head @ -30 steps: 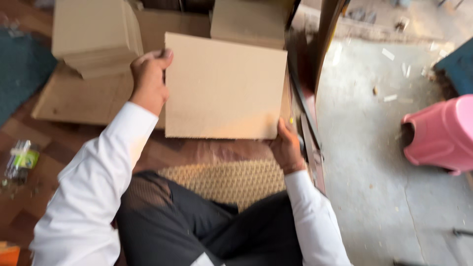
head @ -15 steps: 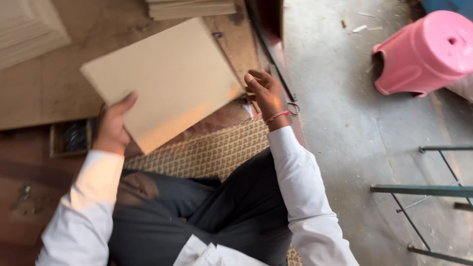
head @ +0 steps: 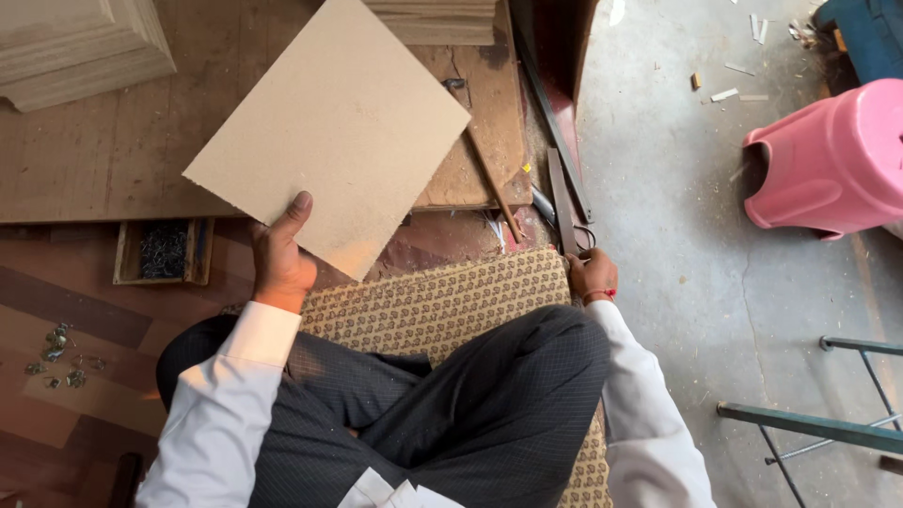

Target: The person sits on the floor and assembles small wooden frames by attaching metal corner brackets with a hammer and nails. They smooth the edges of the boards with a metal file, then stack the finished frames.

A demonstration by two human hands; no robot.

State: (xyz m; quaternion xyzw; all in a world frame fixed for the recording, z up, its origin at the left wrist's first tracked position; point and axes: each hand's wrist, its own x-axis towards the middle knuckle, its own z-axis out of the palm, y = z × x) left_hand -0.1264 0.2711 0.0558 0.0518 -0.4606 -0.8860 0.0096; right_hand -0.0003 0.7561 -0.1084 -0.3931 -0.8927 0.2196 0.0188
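Left hand [head: 280, 256]: grip closed on the lower edge of a tan rectangular board [head: 331, 132], thumb lying on its face, fingers hidden behind. Board held tilted, one corner pointing down toward the patterned mat [head: 442, 299], the rest raised over the wide wooden panel [head: 113, 160] on the floor. Right hand [head: 591, 273]: grip curled around the looped handles of dark metal shears [head: 564, 202] at the mat's right edge; whether fully clamped, cannot tell. Shear blades lying along the right edge of the wooden panel, beside a thin wooden stick [head: 491, 183].

Seated cross-legged on the mat, dark trousers, white sleeves. Small open box [head: 165, 250] of dark metal bits on the floor just below the panel's near edge, left of the left hand. Loose metal pieces [head: 56, 353] scattered on the floor further left. Stacked boards [head: 80, 42] at the panel's far left corner. Pink plastic stool [head: 832, 160] overturned on the concrete floor, well apart to the right. Green metal frame [head: 809, 425] at the lower right.
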